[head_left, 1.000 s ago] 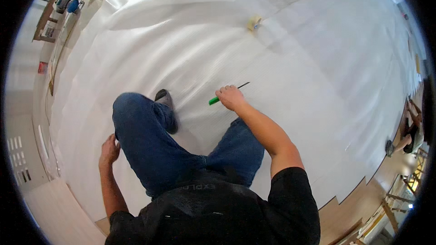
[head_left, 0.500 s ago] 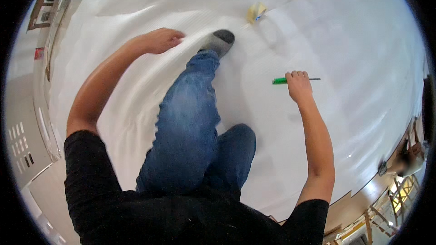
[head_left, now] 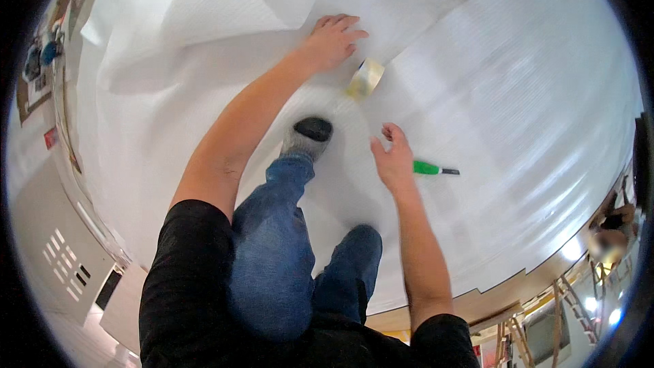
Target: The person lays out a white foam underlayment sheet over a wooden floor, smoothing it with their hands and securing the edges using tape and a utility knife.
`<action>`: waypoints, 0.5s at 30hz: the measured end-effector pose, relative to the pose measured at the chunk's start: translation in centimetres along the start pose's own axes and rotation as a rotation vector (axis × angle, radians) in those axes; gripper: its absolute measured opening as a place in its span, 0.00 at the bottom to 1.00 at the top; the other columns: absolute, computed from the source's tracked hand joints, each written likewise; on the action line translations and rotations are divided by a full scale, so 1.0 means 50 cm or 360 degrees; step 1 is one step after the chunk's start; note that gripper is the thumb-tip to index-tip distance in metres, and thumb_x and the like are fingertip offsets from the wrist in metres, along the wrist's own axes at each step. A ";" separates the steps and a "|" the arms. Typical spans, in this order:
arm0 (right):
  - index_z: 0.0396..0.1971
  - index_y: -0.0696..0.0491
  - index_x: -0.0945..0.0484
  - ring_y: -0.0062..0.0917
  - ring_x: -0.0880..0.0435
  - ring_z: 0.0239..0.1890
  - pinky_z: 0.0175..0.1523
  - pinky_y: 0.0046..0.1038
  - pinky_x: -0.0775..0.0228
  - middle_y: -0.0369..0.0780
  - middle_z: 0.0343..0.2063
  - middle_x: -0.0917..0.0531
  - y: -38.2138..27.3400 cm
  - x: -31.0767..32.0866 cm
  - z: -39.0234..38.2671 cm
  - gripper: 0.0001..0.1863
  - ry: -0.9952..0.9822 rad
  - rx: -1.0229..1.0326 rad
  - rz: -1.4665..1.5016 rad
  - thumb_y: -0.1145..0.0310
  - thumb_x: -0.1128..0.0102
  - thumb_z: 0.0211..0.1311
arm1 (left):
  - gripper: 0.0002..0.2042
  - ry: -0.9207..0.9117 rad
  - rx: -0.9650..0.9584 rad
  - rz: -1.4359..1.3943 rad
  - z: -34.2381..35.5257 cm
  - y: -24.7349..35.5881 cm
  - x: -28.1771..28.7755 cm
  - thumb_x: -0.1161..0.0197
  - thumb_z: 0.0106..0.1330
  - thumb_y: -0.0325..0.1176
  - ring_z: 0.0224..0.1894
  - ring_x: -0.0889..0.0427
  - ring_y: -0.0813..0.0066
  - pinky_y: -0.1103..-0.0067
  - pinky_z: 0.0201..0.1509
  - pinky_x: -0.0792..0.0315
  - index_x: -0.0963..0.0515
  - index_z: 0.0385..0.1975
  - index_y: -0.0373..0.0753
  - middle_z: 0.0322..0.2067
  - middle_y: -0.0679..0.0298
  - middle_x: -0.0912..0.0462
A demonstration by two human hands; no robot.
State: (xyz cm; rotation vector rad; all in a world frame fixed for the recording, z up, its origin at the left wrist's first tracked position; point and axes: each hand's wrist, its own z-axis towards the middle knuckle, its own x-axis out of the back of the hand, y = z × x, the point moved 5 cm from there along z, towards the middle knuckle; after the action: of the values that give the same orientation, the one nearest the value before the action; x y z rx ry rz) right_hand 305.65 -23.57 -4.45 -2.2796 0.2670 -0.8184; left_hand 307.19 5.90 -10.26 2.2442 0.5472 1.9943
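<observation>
My left hand (head_left: 332, 42) reaches out over the white sheeting (head_left: 518, 88), fingers spread at a seam or edge in it. It holds nothing. Just beside it a roll of clear yellowish tape (head_left: 368, 77) stands on the sheeting. My right hand (head_left: 392, 158) is nearer to me, its thumb and bent fingers apart and nothing in its grasp. Close to its right lies a green utility knife (head_left: 429, 167) with a dark end; my hand hides part of its left end.
A loose flap of sheeting (head_left: 231, 7) is folded up at the far left. My socked foot (head_left: 310, 135) rests on the sheeting between my arms. Another person (head_left: 613, 232) is at the right rim, near wooden frames (head_left: 562, 300). A slotted white panel (head_left: 61, 259) stands at left.
My right hand has let go of the green utility knife, which now lies on the sheeting. My left hand has moved forward and right, close to the tape roll.
</observation>
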 end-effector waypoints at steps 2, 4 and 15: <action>0.61 0.61 0.28 0.39 0.18 0.57 0.63 0.36 0.26 0.50 0.55 0.18 -0.049 -0.045 0.063 0.29 0.0219 -0.0149 0.0298 0.58 0.33 0.69 | 0.22 0.0065 -0.0205 0.0012 0.079 -0.005 0.008 0.41 0.74 0.40 0.76 0.39 0.61 0.57 0.79 0.46 0.25 0.67 0.52 0.73 0.62 0.35; 0.61 0.64 0.29 0.34 0.18 0.56 0.61 0.33 0.26 0.50 0.54 0.18 -0.099 -0.072 0.113 0.30 0.0341 -0.0318 0.0432 0.56 0.33 0.71 | 0.23 0.0087 -0.0253 0.0072 0.142 0.002 0.002 0.42 0.75 0.41 0.77 0.41 0.60 0.58 0.80 0.48 0.28 0.69 0.52 0.74 0.62 0.37; 0.55 0.62 0.24 0.25 0.15 0.46 0.56 0.29 0.25 0.41 0.44 0.13 -0.122 -0.130 0.226 0.19 0.0195 -0.0511 0.1421 0.64 0.40 0.76 | 0.28 0.0031 -0.0420 0.0065 0.254 0.018 -0.080 0.47 0.76 0.53 0.82 0.53 0.63 0.57 0.84 0.58 0.36 0.76 0.61 0.81 0.65 0.50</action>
State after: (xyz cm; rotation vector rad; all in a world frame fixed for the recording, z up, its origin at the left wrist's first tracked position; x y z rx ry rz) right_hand 307.40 -10.34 -9.87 -2.0436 1.4266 -0.4443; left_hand 319.42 5.88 -15.60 2.0951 0.2248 1.9757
